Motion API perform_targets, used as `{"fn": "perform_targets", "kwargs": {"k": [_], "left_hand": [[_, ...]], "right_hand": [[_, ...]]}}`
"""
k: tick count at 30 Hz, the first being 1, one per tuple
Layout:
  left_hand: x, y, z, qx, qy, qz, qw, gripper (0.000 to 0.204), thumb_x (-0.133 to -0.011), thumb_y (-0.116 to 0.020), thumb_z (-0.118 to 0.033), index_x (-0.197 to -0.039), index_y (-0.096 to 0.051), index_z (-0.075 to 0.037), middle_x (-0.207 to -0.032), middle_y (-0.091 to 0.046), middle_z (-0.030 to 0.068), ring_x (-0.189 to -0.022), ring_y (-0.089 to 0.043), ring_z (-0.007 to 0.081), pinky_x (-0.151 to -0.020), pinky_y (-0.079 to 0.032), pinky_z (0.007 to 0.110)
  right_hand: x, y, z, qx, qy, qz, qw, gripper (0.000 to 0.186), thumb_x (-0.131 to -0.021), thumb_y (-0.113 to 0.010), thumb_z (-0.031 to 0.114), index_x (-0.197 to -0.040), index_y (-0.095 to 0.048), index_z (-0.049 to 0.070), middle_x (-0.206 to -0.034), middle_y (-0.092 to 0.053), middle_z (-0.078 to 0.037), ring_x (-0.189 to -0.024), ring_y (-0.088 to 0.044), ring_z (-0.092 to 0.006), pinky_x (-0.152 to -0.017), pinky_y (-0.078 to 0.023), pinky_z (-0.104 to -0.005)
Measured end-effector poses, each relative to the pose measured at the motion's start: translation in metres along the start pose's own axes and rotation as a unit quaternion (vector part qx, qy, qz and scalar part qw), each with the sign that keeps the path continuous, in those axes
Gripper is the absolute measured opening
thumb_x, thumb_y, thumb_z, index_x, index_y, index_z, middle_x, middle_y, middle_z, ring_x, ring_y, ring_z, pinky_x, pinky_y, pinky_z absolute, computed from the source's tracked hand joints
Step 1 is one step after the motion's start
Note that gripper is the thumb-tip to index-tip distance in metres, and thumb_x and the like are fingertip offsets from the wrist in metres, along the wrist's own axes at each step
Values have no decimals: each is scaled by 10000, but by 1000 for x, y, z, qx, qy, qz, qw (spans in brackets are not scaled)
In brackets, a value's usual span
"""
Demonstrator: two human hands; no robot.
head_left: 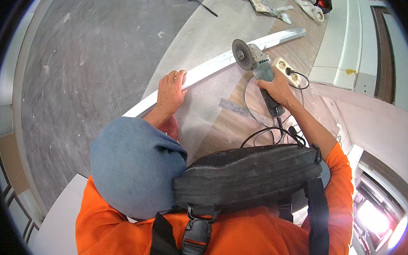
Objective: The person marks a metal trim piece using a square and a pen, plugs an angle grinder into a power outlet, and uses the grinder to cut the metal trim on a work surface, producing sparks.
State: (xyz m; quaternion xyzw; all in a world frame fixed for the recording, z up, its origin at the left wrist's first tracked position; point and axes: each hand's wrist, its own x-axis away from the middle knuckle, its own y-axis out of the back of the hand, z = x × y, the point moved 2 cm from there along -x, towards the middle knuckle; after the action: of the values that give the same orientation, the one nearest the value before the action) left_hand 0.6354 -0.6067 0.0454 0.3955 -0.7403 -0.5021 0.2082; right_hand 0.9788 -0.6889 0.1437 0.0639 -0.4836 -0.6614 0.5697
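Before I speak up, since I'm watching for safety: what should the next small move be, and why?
I'd probably slide the left hand farther along the strip, away from the disc. That hand is bare on the strip, while the right hand holds the grinder with its disc right by it; whether it spins, I can't tell.

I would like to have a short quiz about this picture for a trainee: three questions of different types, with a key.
1. What does the right hand hold?
2. True or false: the left hand is on the long white strip.
3. In the picture, on which side of the round disc is the white socket block? a) left b) right

Key:
1. A grinder.
2. True.
3. b.
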Motion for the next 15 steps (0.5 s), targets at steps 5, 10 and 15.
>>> {"fn": "perform_targets", "kwargs": {"k": [5,10,15], "left_hand": [[12,-9,18,33,1,75,997,535,-798,-764,-258,-1234,-530,-54,-1149,-586,135,-1001,-564,321,-864,-440,436],[12,-11,15,26,-7,90,996,517,-825,-750,-283,-1227,-536,-40,-1156,-586,137,-1010,-563,320,-863,-450,424],[13,-8,14,34,-10,79,996,505,-828,-749,-282,-1217,-541,-38,-1167,-584,141,-1013,-567,317,-879,-452,424]], "right_hand": [[7,-9,-9,-3,-3,29,1000,745,-705,-734,412,-1232,-554,-82,-1096,-661,-297,-1030,-655,-382,-924,-492,-405],[10,-14,-22,31,-38,60,997,750,-701,-736,413,-1242,-557,-76,-1127,-650,-299,-1046,-648,-378,-927,-489,-404],[9,-19,-24,52,-27,57,997,749,-716,-743,408,-1261,-549,-68,-1116,-658,-286,-1016,-659,-350,-903,-494,-392]]}}
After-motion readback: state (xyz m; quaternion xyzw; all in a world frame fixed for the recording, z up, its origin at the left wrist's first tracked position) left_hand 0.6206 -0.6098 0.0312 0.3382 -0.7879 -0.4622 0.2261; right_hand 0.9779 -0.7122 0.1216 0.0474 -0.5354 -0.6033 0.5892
